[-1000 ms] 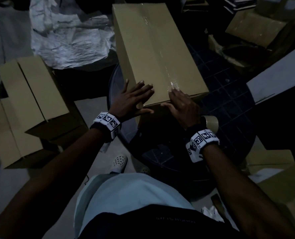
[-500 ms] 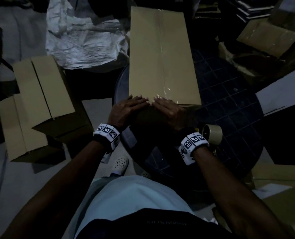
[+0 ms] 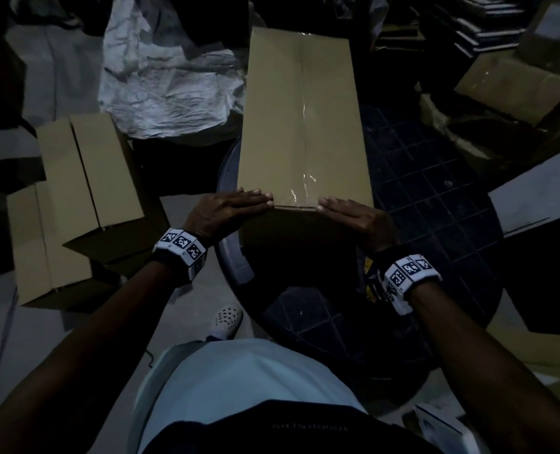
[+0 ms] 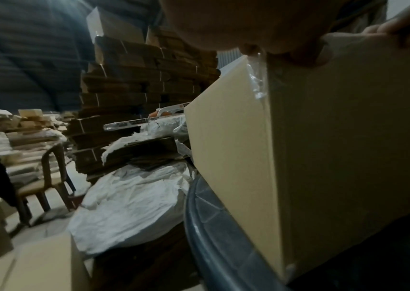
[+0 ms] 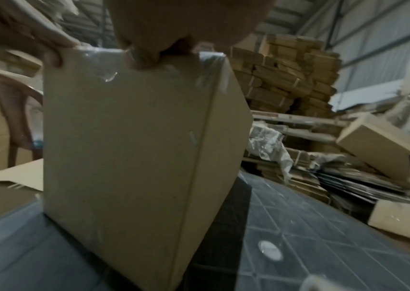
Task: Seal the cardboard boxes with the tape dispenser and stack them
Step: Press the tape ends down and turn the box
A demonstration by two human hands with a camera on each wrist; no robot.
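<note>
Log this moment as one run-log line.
stage: pressing tape end down | left hand: flat on box near edge | right hand: same | tape: along top seam | box: on round table

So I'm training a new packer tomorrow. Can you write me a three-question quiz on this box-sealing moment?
1. True or false: clear tape already runs along the top seam of the box.
2. Where do the left hand and right hand rest? A) far end B) near top edge C) underneath
3. The box sits on a dark round ____.

Key: 1 true; 2 B; 3 table.
</note>
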